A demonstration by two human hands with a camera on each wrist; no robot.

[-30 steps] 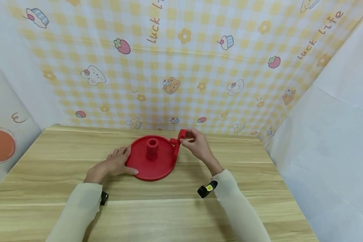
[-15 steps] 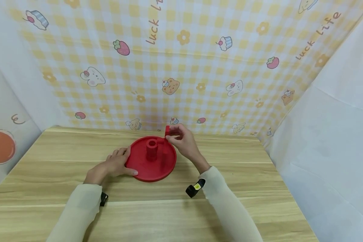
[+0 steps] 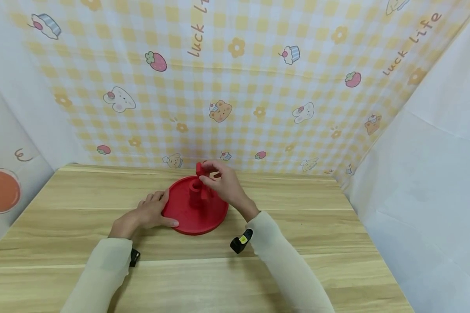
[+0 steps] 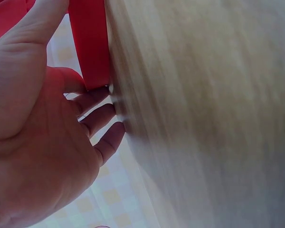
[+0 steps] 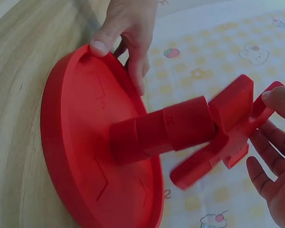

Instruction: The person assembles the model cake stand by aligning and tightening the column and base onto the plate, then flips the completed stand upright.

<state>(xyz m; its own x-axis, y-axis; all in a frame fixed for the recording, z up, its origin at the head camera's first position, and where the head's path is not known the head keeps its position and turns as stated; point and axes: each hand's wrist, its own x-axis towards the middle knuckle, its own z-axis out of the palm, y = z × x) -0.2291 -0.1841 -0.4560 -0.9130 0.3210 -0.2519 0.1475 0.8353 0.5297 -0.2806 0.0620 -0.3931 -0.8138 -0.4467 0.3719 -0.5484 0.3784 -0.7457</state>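
Note:
A round red tray-like base [image 3: 180, 213] with a raised rim lies on the table. From its middle rises a red hollow post [image 5: 166, 128]. My left hand [image 3: 145, 213] holds the base at its left rim, thumb over the edge and fingers along the outer side. My right hand [image 3: 227, 187] pinches one arm of a red cross-shaped piece [image 5: 235, 128] with several arms. In the right wrist view that piece is right at the post's open end; whether they touch cannot be told. My right hand partly hides the piece in the head view.
The wooden table [image 3: 297, 265] ends at a yellow-checked cloth [image 3: 239, 87] at the back. A white sheet [image 3: 427, 187] stands along the right side. A small black wrist camera [image 3: 240, 241] sits below my right hand.
My right hand has carried the red cross-shaped piece leftward from the base's right rim to above the post. My left hand has stayed on the base's rim.

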